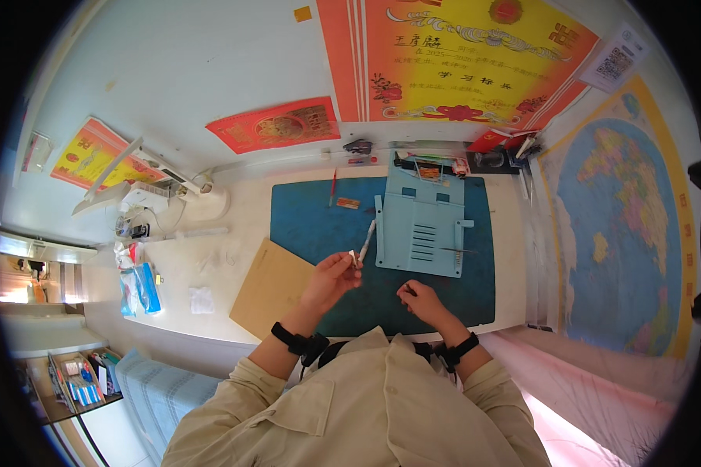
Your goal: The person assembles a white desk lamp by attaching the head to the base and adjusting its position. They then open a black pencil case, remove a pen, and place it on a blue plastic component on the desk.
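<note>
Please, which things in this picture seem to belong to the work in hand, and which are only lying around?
Apparently in use:
small whitish piece, pinched in the left hand
white pen-like object, close by
light-blue slotted panel, near the right hand
blue-green mat underneath

Probably just lying about:
brown flat sheet
red pencil-like stick
desk lamp
blue-and-white package

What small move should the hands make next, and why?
Probably bring the right hand toward the pale piece: the left hand pinches it at the fingertips, while the right is close by over the mat, curled. Whether the right holds anything is too small to tell.
</note>
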The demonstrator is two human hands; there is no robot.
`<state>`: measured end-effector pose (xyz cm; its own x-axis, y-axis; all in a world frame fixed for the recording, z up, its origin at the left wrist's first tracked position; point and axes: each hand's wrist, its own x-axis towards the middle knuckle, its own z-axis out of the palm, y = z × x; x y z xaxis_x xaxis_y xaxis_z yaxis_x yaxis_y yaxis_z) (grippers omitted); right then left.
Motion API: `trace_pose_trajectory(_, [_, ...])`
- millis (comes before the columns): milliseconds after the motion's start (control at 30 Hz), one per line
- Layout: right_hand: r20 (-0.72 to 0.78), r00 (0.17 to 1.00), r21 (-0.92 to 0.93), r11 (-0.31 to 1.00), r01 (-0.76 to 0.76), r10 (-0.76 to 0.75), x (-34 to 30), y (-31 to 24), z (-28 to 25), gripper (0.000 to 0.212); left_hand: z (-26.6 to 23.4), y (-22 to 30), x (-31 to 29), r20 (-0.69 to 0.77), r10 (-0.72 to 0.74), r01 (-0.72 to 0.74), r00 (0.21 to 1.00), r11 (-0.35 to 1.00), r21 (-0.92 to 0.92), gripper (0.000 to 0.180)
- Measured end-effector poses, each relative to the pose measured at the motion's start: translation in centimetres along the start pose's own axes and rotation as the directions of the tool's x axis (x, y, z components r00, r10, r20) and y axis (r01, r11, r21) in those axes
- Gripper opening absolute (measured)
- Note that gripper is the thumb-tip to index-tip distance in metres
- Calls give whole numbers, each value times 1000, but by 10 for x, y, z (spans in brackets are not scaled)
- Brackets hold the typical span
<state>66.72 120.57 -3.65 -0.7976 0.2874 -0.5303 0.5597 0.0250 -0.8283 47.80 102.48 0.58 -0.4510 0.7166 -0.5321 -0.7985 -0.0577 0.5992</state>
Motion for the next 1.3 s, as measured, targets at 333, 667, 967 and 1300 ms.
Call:
trace_pose_trajectory(333, [-51, 997, -69, 995, -68, 65, 2, 6, -2, 13, -3, -29, 80, 42, 400, 21, 916, -152, 988, 24])
trace_pose_trajectory(667, [-213, 966, -62, 988, 139, -149, -18, -11, -42, 15, 6, -16, 73, 91, 328, 99, 940, -519, 849, 24])
trace_pose_trajectory(967, [-666, 718, -239, 970, 51, -202, 29, 8, -140, 18, -7, -26, 74, 248, 430, 45, 868, -567, 823, 25])
trace_pose_trajectory(1300, [-511, 860, -186, 977, -101, -8, 86, -2, -166, 57, -21, 1, 81, 92, 623, 239, 777, -427, 872, 29])
